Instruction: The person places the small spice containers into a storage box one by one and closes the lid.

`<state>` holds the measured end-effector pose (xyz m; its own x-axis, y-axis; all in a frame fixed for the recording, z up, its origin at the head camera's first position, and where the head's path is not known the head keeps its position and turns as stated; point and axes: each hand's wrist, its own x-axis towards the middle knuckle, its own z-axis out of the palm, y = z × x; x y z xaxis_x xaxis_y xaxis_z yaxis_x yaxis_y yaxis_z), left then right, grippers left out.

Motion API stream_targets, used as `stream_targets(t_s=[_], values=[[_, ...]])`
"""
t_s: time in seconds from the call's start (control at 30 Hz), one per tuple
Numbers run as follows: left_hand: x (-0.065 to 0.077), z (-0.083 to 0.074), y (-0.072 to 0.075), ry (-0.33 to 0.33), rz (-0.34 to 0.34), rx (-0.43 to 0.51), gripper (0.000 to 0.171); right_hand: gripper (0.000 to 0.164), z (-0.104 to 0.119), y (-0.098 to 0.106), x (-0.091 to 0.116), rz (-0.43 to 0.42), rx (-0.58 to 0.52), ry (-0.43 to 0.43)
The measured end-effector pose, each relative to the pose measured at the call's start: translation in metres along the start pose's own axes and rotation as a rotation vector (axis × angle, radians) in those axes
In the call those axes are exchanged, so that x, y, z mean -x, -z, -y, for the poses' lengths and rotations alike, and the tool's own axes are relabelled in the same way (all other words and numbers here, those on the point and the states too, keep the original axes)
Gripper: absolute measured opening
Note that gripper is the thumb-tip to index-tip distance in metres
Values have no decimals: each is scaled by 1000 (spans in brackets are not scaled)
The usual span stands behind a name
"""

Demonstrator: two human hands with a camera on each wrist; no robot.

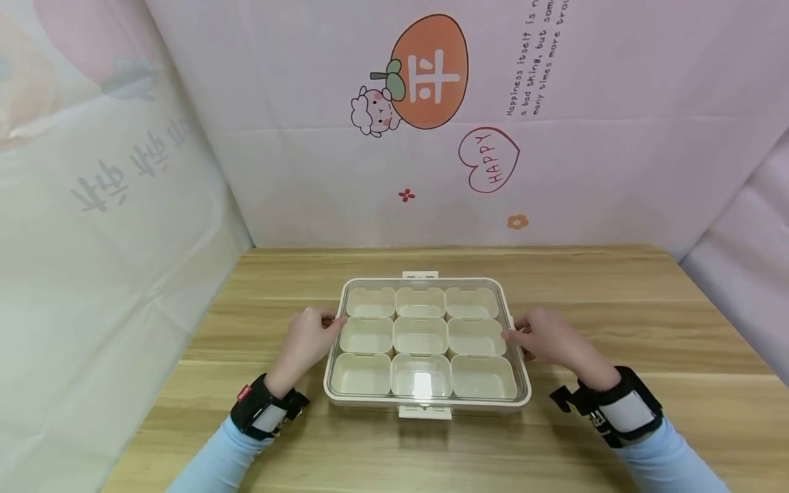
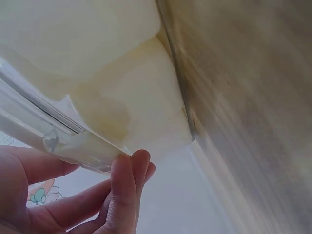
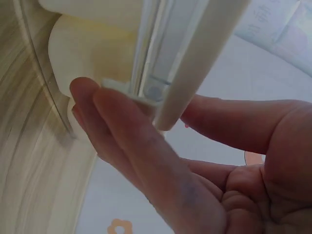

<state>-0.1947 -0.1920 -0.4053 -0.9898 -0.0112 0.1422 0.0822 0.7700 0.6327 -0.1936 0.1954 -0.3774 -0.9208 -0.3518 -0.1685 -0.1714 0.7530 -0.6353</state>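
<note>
A clear storage box stands on the table, its transparent lid (image 1: 474, 402) edged in cream. Several cream cups (image 1: 421, 335) fill it in three rows, seen through the lid. My left hand (image 1: 308, 337) pinches the lid's left edge, thumb on top and fingertips (image 2: 124, 183) lower against the side. On the opposite edge my right hand (image 1: 548, 335) grips likewise, its fingers by a small side latch (image 3: 117, 87) under the rim (image 3: 204, 63). The front latch (image 1: 425, 413) and back latch (image 1: 420, 274) stick outward from the box.
The wood-grain table (image 1: 277, 287) extends around the box on all sides. Behind it hangs a printed white cloth (image 1: 308, 178), and another cloth (image 1: 123, 274) closes off the left. Black bands (image 1: 265, 407) with cameras sit on both wrists.
</note>
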Motion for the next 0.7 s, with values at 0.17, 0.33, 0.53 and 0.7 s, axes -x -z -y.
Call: stream_targets(t_s=[0.17, 0.33, 0.53, 0.7], values=[[1, -1, 0, -16, -12, -17, 24, 25, -2, 0, -1, 24, -34, -6], [4, -4, 0, -97, -8, -115, 28, 25, -3, -1, -1, 22, -12, 21], [13, -15, 1, -259, -94, -266, 18, 31, 2, 8, -2, 21, 139, 7], [23, -26, -1, -445, -163, -324, 25, 57, 18, 23, -15, -32, 289, 31]])
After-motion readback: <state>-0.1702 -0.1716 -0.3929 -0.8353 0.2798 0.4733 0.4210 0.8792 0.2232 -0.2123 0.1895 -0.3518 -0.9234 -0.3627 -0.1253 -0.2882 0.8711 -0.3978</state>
